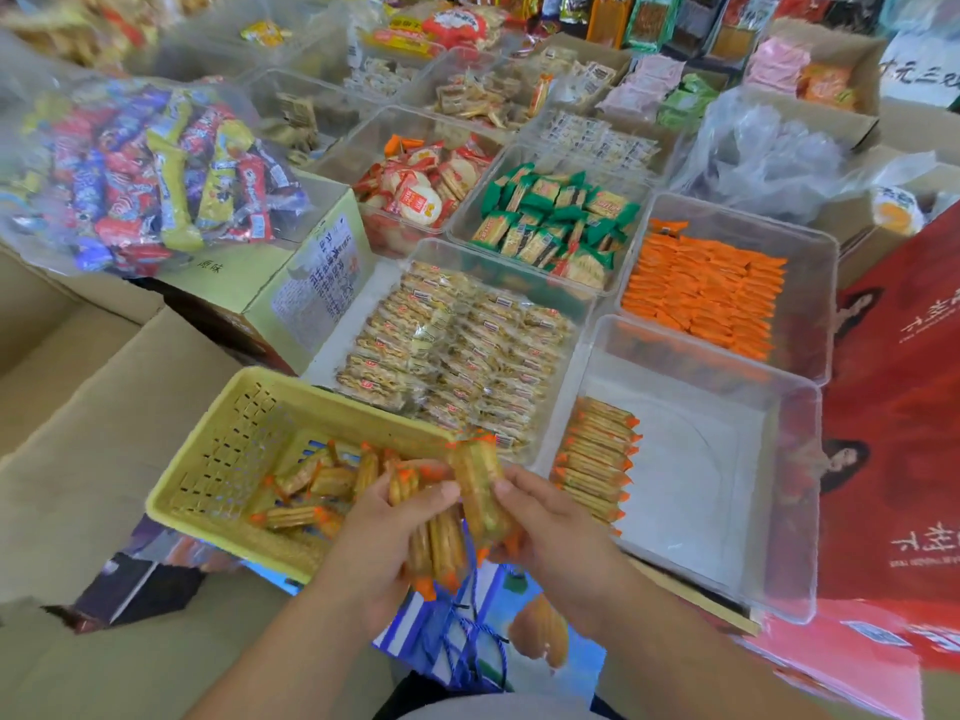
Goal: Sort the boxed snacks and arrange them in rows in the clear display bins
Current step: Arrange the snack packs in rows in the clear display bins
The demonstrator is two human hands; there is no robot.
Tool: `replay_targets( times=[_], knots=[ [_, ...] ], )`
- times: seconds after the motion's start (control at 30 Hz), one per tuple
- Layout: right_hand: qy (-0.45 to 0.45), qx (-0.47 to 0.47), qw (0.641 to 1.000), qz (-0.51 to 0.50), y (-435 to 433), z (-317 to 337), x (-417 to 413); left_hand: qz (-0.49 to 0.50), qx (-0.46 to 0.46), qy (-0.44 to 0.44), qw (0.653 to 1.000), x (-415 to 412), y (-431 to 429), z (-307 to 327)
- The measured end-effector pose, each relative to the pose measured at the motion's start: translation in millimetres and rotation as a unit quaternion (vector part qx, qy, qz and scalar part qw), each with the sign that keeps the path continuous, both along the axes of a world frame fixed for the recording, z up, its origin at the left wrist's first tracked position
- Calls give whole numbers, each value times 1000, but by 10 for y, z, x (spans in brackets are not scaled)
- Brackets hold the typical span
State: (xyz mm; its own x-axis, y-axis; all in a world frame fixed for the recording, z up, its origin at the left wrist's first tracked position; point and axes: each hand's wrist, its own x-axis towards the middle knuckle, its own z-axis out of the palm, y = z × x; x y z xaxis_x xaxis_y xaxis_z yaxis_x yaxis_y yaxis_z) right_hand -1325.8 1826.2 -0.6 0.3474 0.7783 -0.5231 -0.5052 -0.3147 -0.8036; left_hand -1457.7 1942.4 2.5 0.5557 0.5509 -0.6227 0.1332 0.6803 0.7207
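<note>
My left hand (379, 543) and my right hand (550, 522) together hold a bundle of orange-ended cracker packets (457, 517) just in front of the yellow plastic basket (208, 459). More of the same loose packets (311, 491) lie inside that basket. To the right stands a clear display bin (779, 459) with one neat row of those packets (595, 459) along its left side; the rest of its floor is bare.
Other clear bins hold wrapped crackers (457, 350), orange packets (706, 293), green packets (556, 220) and round rice cakes (421, 184). A bag of mixed sweets (145, 179) sits on a carton at left. A red box (898, 407) stands at right. Cardboard flaps lie at lower left.
</note>
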Motion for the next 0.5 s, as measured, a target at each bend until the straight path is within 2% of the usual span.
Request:
replay_targets(
  times=[0.07, 0.23, 0.43, 0.5],
  knots=[
    [70, 8, 997, -18, -180, -33, 140, 29, -7, -7, 1000, 122, -168, -44],
    [116, 1, 993, 7, -495, -94, 405, 62, 41, -10, 997, 465, -581, -65],
    [251, 49, 966, 42, -656, 2, 593, 71, 92, 15, 993, 720, -881, 31],
    [271, 49, 960, 50, -679, 14, 621, 73, 115, 33, 990, 794, -935, 67]
  ],
)
